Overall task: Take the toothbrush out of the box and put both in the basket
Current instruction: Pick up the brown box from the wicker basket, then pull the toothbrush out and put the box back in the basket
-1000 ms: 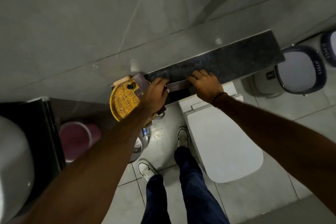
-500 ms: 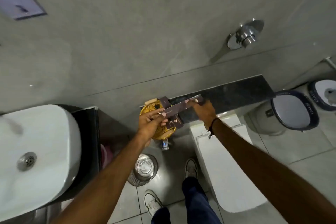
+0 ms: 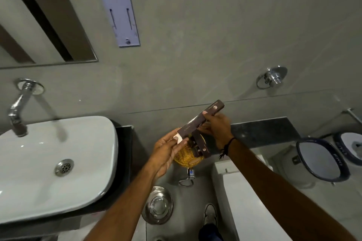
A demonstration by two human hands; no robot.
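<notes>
A long dark brown toothbrush box (image 3: 199,120) is held up in front of the grey wall, tilted with its right end higher. My right hand (image 3: 215,126) grips it near the middle. My left hand (image 3: 168,147) pinches its lower left end, where a pale flap (image 3: 179,139) shows. No toothbrush is visible. Below both hands sits the yellow woven basket (image 3: 185,157) on the left end of the dark ledge, partly hidden by my hands. Other brown boxes (image 3: 201,146) lie in it.
A white washbasin (image 3: 58,162) with a chrome tap (image 3: 18,107) stands at the left. A white toilet (image 3: 250,201) is below the dark ledge (image 3: 264,133). A steel bin (image 3: 158,207) stands on the floor. Two blue-rimmed buckets (image 3: 323,158) sit at right.
Both hands have lifted the long box off the ledge and up above the basket. My head has tilted up, bringing the basin, tap and mirror into view.
</notes>
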